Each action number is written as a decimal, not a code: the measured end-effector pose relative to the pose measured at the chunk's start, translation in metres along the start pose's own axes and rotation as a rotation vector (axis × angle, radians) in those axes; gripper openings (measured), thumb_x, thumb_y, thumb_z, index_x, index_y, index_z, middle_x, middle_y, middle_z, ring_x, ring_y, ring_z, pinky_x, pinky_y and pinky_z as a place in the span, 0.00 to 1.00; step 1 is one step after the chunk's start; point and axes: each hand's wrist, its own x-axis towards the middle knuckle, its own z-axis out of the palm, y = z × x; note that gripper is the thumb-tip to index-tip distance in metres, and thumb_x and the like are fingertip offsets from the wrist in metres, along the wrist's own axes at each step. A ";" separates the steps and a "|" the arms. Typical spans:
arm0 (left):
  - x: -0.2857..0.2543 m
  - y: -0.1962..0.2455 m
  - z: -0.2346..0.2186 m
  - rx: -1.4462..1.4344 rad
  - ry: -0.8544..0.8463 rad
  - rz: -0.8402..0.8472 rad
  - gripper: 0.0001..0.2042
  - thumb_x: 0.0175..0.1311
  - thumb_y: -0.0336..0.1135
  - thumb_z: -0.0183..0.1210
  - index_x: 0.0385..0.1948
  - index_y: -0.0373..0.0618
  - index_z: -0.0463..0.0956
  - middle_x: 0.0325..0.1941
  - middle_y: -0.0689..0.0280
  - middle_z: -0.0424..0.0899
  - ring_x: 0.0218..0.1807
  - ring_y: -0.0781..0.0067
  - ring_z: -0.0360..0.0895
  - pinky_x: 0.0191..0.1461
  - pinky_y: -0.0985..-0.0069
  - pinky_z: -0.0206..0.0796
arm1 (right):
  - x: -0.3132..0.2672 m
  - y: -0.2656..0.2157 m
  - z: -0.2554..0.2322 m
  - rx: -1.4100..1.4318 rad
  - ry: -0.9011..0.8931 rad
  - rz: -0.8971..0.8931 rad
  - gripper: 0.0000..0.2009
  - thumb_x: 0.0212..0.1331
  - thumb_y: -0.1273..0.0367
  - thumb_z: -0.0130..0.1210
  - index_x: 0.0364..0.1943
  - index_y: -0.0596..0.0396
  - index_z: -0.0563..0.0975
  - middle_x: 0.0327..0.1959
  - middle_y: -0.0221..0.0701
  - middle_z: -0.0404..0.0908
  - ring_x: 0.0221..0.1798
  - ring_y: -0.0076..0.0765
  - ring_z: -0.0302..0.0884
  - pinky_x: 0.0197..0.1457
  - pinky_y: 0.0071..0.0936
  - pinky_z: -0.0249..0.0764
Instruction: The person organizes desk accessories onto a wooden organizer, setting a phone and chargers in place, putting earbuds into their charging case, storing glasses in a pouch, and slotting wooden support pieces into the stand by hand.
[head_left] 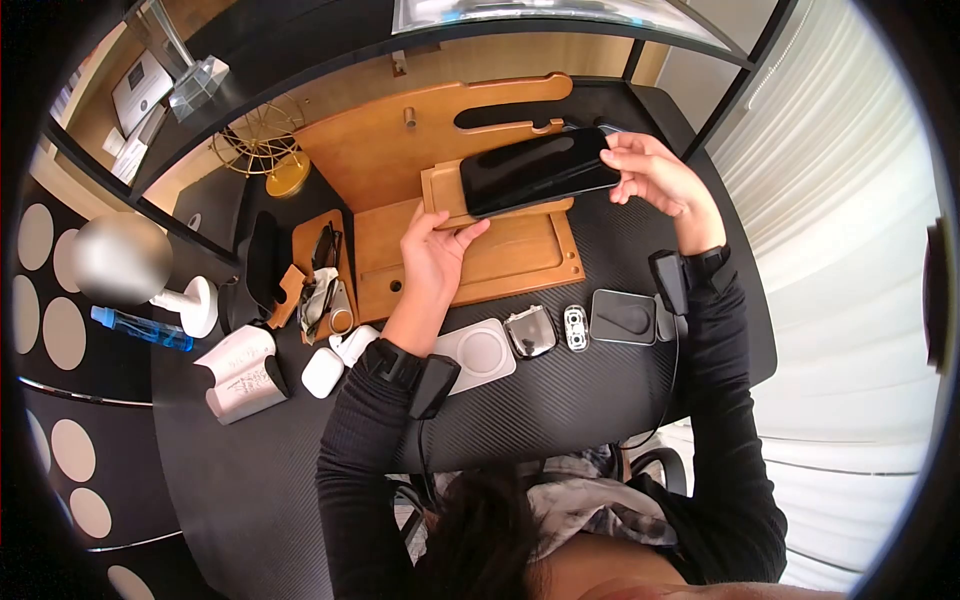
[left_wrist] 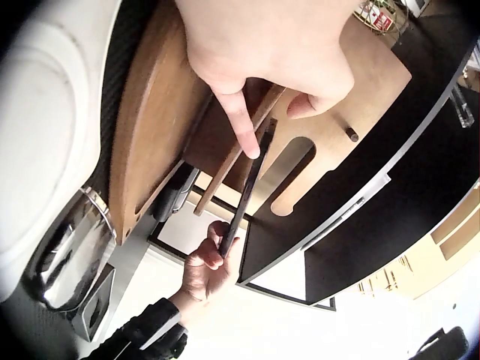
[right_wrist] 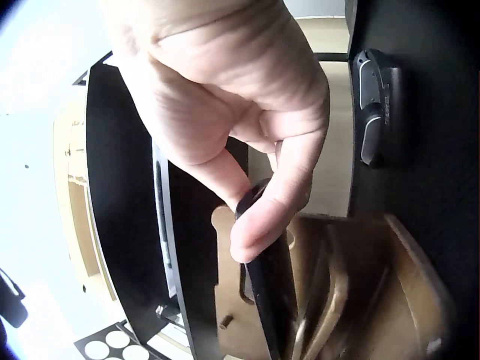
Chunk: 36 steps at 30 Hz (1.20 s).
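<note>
Black carbon-look desk (head_left: 560, 400), cluttered with chargers. Both hands hold a phone (head_left: 538, 170) over the wooden stand (head_left: 470, 250): left hand (head_left: 435, 255) pinching its lower-left end, right hand (head_left: 655, 175) with fingers curled on the other. I'd keep it level and seat the bottom edge first. No readable brands.

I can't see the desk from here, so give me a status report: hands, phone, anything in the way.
Left hand and right hand pinch the phone by its ends. Phone sits on the wooden stand. Nothing between them.

No legible text, labels or numbers anywhere
</note>
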 end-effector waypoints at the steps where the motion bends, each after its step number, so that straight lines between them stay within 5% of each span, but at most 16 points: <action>1: 0.000 -0.001 0.000 0.000 0.001 -0.001 0.16 0.61 0.30 0.47 0.51 0.37 0.66 0.50 0.56 0.76 0.51 0.60 0.77 0.54 0.61 0.75 | -0.001 -0.001 -0.004 0.020 0.004 -0.020 0.11 0.61 0.66 0.58 0.37 0.56 0.68 0.25 0.24 0.72 0.23 0.26 0.81 0.27 0.16 0.79; 7: 0.000 -0.005 0.002 0.100 -0.020 0.016 0.18 0.56 0.16 0.50 0.50 0.36 0.68 0.50 0.59 0.76 0.52 0.65 0.76 0.63 0.63 0.69 | -0.012 -0.015 -0.016 0.238 -0.040 -0.179 0.07 0.65 0.68 0.54 0.39 0.57 0.71 0.32 0.27 0.79 0.23 0.24 0.80 0.27 0.14 0.78; 13: -0.003 0.000 0.016 0.187 -0.087 -0.048 0.12 0.66 0.25 0.53 0.49 0.34 0.68 0.50 0.58 0.76 0.54 0.63 0.76 0.62 0.65 0.71 | -0.018 -0.024 -0.009 0.370 -0.005 -0.280 0.07 0.65 0.69 0.53 0.39 0.58 0.73 0.32 0.27 0.80 0.23 0.24 0.80 0.28 0.14 0.78; 15: -0.002 0.005 0.019 0.165 -0.125 -0.321 0.13 0.70 0.32 0.52 0.49 0.31 0.67 0.54 0.52 0.75 0.57 0.61 0.76 0.60 0.68 0.72 | -0.017 -0.022 -0.011 0.335 -0.020 -0.260 0.07 0.64 0.69 0.54 0.40 0.58 0.72 0.31 0.25 0.79 0.23 0.26 0.81 0.28 0.15 0.79; 18: -0.002 0.010 0.019 0.277 -0.199 -0.373 0.16 0.71 0.36 0.50 0.50 0.30 0.67 0.58 0.45 0.73 0.60 0.58 0.74 0.61 0.69 0.71 | -0.014 -0.017 -0.002 0.305 0.032 -0.196 0.09 0.63 0.69 0.55 0.42 0.57 0.71 0.31 0.24 0.78 0.23 0.28 0.82 0.28 0.17 0.80; 21: -0.003 0.003 0.015 0.301 -0.238 -0.246 0.17 0.72 0.35 0.48 0.53 0.29 0.66 0.60 0.42 0.71 0.61 0.58 0.73 0.62 0.71 0.70 | -0.003 -0.006 0.004 0.291 0.007 -0.117 0.12 0.62 0.68 0.58 0.44 0.57 0.69 0.29 0.23 0.76 0.24 0.30 0.83 0.29 0.19 0.81; 26: -0.002 0.001 0.012 0.281 -0.288 -0.263 0.18 0.72 0.35 0.48 0.54 0.28 0.66 0.60 0.43 0.71 0.61 0.57 0.73 0.63 0.68 0.69 | 0.013 0.014 0.020 0.212 -0.053 -0.073 0.11 0.63 0.66 0.57 0.38 0.58 0.70 0.27 0.28 0.77 0.27 0.30 0.83 0.31 0.18 0.82; 30: -0.002 -0.001 0.013 0.296 -0.271 -0.238 0.17 0.71 0.36 0.50 0.50 0.28 0.69 0.57 0.44 0.74 0.59 0.54 0.74 0.62 0.65 0.70 | 0.020 0.023 0.035 0.046 0.045 -0.058 0.10 0.63 0.67 0.57 0.38 0.59 0.70 0.28 0.28 0.75 0.26 0.28 0.82 0.30 0.18 0.81; 33: -0.001 -0.002 0.012 0.277 -0.246 -0.241 0.18 0.71 0.38 0.50 0.51 0.28 0.69 0.55 0.45 0.75 0.57 0.55 0.76 0.61 0.65 0.71 | 0.021 0.027 0.041 -0.062 0.174 -0.036 0.16 0.62 0.68 0.58 0.48 0.63 0.69 0.32 0.27 0.72 0.23 0.25 0.80 0.29 0.17 0.79; 36: -0.003 -0.001 0.016 0.313 -0.232 -0.244 0.19 0.73 0.40 0.47 0.52 0.29 0.68 0.58 0.45 0.73 0.57 0.59 0.76 0.62 0.67 0.70 | 0.017 0.028 0.041 -0.274 0.251 -0.194 0.17 0.62 0.68 0.57 0.51 0.62 0.69 0.34 0.27 0.72 0.24 0.24 0.79 0.28 0.17 0.79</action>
